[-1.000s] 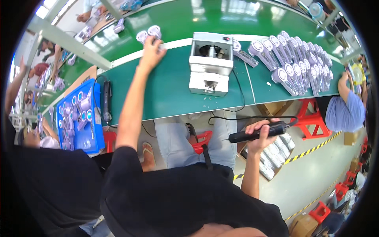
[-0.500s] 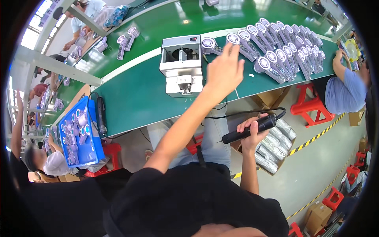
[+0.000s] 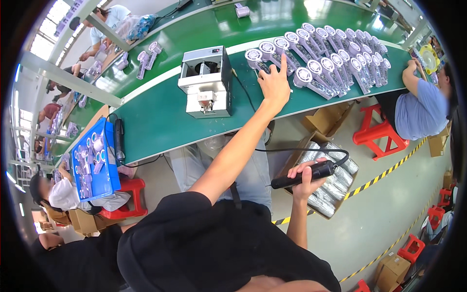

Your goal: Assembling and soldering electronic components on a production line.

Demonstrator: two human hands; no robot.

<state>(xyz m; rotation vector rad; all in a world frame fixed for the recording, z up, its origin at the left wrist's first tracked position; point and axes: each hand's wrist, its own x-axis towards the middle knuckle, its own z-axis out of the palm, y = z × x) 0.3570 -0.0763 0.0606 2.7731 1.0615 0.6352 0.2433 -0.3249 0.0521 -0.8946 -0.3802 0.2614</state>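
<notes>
One driver (image 3: 321,170) clenched in my right hand (image 3: 306,182), left hand (image 3: 276,89) spread right by the lilac handles (image 3: 267,47)!

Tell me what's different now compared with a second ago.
The left hand has left the two lavender devices on the green belt and moved right, past the grey machine, to the row of similar devices on the bench. The gap beside the device nearest the machine looks narrower. The right hand still grips the black corded tool.
</notes>
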